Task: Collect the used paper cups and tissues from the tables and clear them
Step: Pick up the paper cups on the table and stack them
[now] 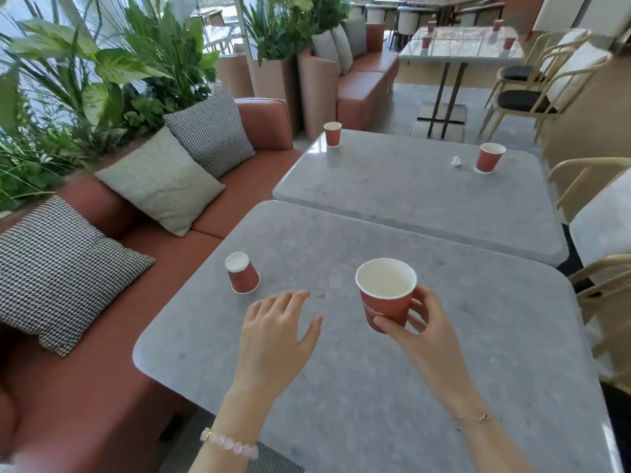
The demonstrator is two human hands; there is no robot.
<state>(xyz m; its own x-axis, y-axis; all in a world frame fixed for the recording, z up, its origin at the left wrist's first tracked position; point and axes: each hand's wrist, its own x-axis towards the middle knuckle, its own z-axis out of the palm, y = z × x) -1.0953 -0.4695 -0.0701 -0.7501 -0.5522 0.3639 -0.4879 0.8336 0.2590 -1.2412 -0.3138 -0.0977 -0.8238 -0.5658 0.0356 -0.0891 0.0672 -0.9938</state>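
Café: marble tables, banquette sofa, planters.

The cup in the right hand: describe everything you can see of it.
The paper cup is red-brown outside with pale lettering, and white inside with a rolled white rim. It is upright, mouth open, and looks empty. The right hand grips its lower half, thumb in front and fingers behind, over the near grey table.

Cushions line sofa (plants behind).
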